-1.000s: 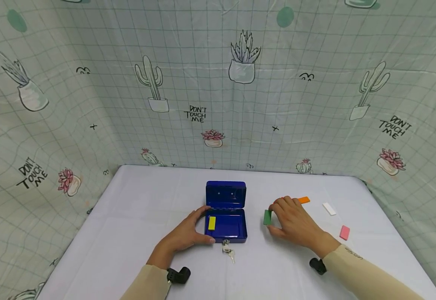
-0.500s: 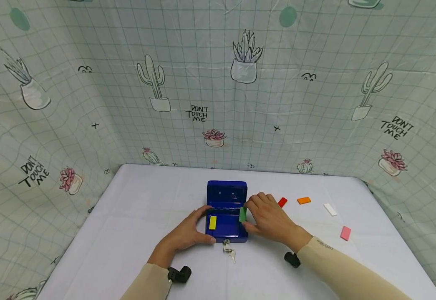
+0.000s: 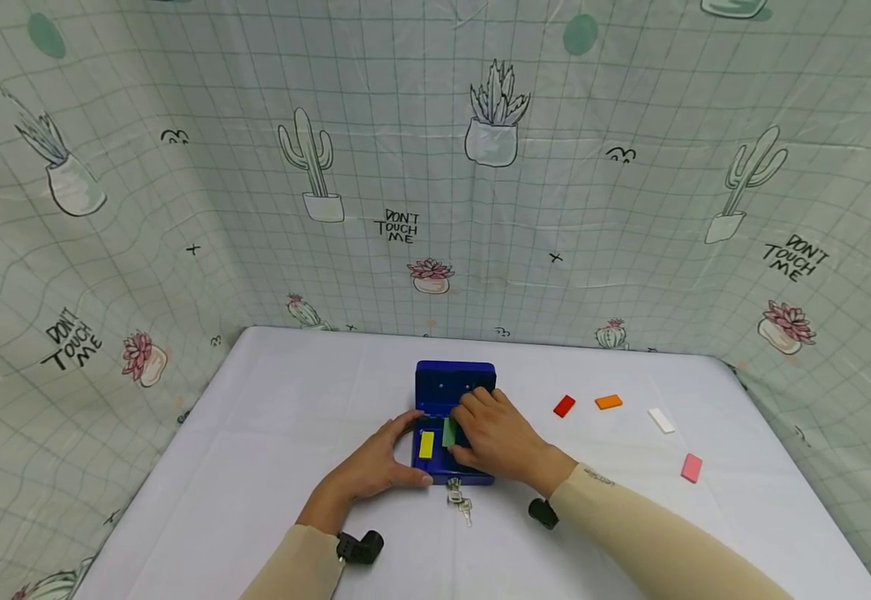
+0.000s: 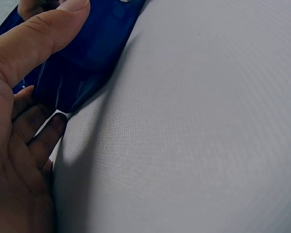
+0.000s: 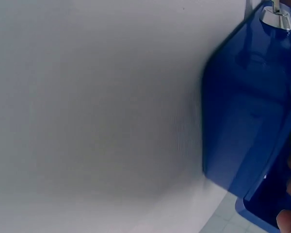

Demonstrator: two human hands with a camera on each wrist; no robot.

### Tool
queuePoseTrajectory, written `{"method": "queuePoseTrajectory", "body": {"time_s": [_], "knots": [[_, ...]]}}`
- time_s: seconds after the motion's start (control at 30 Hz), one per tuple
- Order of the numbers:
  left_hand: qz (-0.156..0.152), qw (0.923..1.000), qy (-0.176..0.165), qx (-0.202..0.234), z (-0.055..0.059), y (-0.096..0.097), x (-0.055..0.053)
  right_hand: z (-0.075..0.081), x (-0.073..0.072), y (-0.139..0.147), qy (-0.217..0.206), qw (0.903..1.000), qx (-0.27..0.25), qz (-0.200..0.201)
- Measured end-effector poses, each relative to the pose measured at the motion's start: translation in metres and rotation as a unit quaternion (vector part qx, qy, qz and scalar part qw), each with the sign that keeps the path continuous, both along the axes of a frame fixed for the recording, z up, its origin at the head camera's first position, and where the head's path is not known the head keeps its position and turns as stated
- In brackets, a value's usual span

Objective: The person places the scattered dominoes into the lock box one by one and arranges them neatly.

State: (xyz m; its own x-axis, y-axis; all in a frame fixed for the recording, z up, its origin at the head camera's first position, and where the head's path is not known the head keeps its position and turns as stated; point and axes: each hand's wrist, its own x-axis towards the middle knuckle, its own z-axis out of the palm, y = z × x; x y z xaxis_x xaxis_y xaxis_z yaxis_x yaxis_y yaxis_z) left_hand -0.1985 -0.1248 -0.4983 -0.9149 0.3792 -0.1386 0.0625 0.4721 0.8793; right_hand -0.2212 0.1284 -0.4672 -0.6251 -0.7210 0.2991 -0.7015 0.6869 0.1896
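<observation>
A small blue metal cash box (image 3: 435, 478) stands on the white-covered table with its lid raised at the back. My left hand (image 3: 371, 458) grips its left side, thumb at the front and fingers round the back corner; the left wrist view shows the thumb over the blue wall (image 4: 94, 48). Inside, at the left, lies a yellow block (image 3: 426, 444). Over the box's interior, my right hand (image 3: 498, 437) pinches a green block (image 3: 448, 432) between thumb and fingers, just right of the yellow one. Keys (image 3: 463, 505) hang from the front lock (image 5: 277, 18).
To the right on the tabletop lie a red block (image 3: 564, 406), an orange block (image 3: 608, 402), a white block (image 3: 661, 420) and a pink block (image 3: 692, 467). A printed cactus curtain (image 3: 375, 275) surrounds the back and sides.
My right hand has carried the green block leftward from the table beside the box to above its interior, uncovering the red block. My left hand has stayed at the box.
</observation>
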Motion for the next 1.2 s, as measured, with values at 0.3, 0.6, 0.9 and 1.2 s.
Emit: {"method": "queuePoseTrajectory", "body": {"time_s": [0.3,0.6,0.9,1.2], "knots": [[-0.006,1.0,0.005,0.0,0.0,-0.001,0.0,-0.006,-0.004,-0.01,-0.018,0.9994,0.03,0.001],[-0.009,0.9999,0.009,0.001,-0.001,-0.002,-0.001,-0.008,-0.006,-0.017,-0.021,0.998,0.06,0.001],[-0.007,0.9999,0.007,0.001,-0.001,-0.001,-0.001,-0.01,-0.008,-0.022,-0.023,0.9971,0.071,0.012],[0.0,1.0,-0.005,-0.007,0.0,-0.001,0.0,-0.01,-0.009,-0.026,-0.037,0.9959,0.081,0.016]]}}
